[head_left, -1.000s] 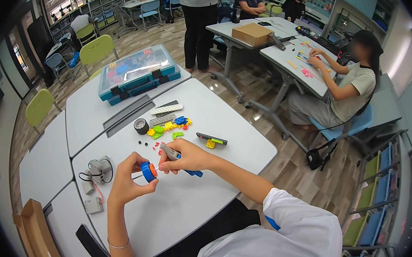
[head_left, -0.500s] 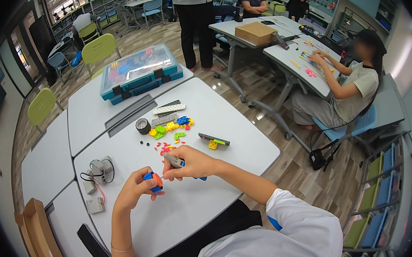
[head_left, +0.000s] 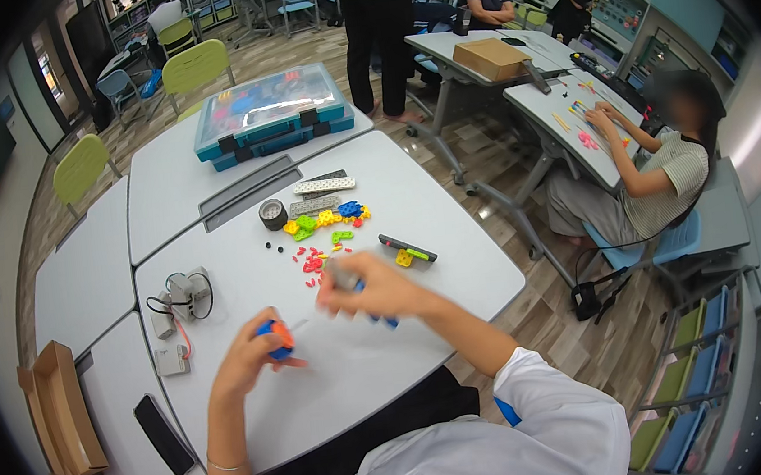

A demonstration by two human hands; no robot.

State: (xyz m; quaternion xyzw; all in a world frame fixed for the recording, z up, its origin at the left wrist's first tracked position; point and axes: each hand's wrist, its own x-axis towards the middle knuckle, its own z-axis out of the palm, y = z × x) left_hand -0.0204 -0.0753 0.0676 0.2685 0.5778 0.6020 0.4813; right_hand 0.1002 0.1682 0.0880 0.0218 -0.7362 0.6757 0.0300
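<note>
Over the near part of the white table, my left hand [head_left: 247, 347] is closed round a small blue-and-orange building piece [head_left: 281, 337], its orange face turned toward the right. My right hand [head_left: 376, 288], smeared by motion, grips a grey-and-blue hand tool [head_left: 340, 275]; its exact kind is unclear. A faint thin grey streak shows between the hands, too blurred to name. Just beyond the right hand lie scattered small red pegs [head_left: 314, 264]. A black-and-green flat piece on a yellow block [head_left: 406, 255] stands right of that hand.
Farther back are a black wheel [head_left: 273, 214], grey perforated bars [head_left: 323, 185] and yellow connectors [head_left: 327, 217]. A teal case [head_left: 275, 120] stands behind. Grey cabled modules [head_left: 182, 295], a phone [head_left: 163, 436] and a cardboard tray [head_left: 63, 410] lie left. Another person sits at the right table [head_left: 560, 122].
My right hand with the tool has moved right and away from the blue-and-orange piece, leaving a gap. My left hand still holds the piece, slightly lower. The whole view has shifted a little.
</note>
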